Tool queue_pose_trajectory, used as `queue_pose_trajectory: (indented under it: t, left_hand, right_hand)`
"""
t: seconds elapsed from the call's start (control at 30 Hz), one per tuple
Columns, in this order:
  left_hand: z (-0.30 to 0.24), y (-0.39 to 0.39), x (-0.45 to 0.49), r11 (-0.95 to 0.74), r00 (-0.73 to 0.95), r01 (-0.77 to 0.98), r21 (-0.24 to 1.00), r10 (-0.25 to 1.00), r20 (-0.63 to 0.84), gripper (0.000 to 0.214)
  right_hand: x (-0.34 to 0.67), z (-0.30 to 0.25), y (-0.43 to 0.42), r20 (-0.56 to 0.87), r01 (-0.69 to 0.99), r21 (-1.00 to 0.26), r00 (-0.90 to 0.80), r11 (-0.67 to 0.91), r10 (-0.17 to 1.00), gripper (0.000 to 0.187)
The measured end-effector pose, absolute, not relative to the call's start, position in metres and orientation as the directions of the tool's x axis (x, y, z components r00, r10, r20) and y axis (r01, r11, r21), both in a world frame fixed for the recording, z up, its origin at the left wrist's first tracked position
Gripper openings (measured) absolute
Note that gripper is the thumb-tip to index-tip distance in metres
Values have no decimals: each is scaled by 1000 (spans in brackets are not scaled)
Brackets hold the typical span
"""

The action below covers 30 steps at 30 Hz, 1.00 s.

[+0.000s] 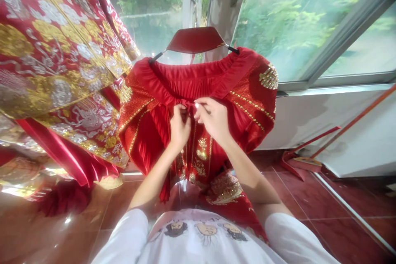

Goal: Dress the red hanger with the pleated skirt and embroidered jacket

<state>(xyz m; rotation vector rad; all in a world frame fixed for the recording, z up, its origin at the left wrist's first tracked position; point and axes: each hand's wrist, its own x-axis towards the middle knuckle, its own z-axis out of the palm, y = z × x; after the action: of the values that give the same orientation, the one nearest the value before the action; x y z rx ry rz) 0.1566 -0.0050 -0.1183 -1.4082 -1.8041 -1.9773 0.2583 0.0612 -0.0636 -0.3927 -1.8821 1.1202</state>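
Note:
A red pleated skirt [253, 90] with gold beading hangs in front of me, its gathered waist spread in a ring below a hanger [194, 40] with a red middle piece. At the front of the waist, my left hand [180, 126] is closed, with its fingertips on one side of a small red ribbon tie [188, 105]. From the other side my right hand [215, 117] pinches the same tie between thumb and fingers. Both hands nearly meet at the waistband. The fingers partly cover the tie, so its exact shape cannot be made out.
A red, gold and silver embroidered garment [62, 45] hangs close on the left. Behind the hanger are window frames and glass [297, 29]. A broom and a red dustpan [293, 163] are on the tiled floor [328, 198] at right.

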Motion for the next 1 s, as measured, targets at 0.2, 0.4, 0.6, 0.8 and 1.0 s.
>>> queue_pose_trajectory:
  t: [0.2, 0.4, 0.6, 0.8, 1.0]
  left_hand:
    - [-91, -25, 158, -347, -592, 579, 738, 443, 673, 7]
    - [-48, -53, 143, -380, -607, 597, 706, 362, 708, 25]
    - [-33, -70, 110, -297, -557, 726, 621, 276, 783, 27]
    - [-34, -90, 121, -1, -365, 901, 435, 541, 758, 14]
    - [-31, -62, 133, 216, -276, 944, 248, 112, 955, 14]
  right_hand:
    - [255, -66, 60, 652, -144, -741, -386, 656, 653, 15]
    - [270, -51, 70, 695, -98, -709, -269, 698, 667, 15]
    - [279, -38, 103, 742, 11, -626, -300, 780, 600, 7]
    - [292, -29, 99, 518, -3, -725, -662, 688, 542, 23]
    - [290, -4, 91, 326, -184, -886, -900, 426, 288, 32]
